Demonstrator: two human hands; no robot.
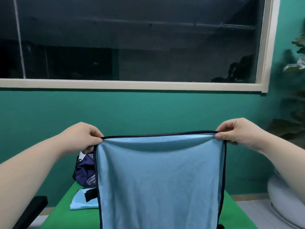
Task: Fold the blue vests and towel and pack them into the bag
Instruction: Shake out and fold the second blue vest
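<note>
From the head camera, I have the blue cloth (161, 179) held up in front of me by its top two corners. My left hand (84, 136) pinches the left corner between thumb and curled fingers, and my right hand (237, 131) does the same at the right corner. The dark-edged top hem is pulled nearly straight between them.

The cloth hangs limp and dips into a shallow fold just under the hem, so I judge it light, thin and quite soft, with no stiffness to hold a crease. The dark binding looks like the firmest part. The corners on that edging are the place to keep hold, since the smooth weave might slide through a loose pinch.

It hangs over the green table (66, 217) and hides most of it. The lower end of the cloth runs out of the picture, so I cannot see how long it is. I also cannot say for certain whether it is the towel or a vest, though the plain rectangle suggests the towel.

To the left, a folded light blue piece (79, 202) with a black strap (90, 195) lies on the table. Behind it sits the dark blue bag (85, 172), partly covered by the cloth, and I cannot tell whether its mouth is open.
</note>
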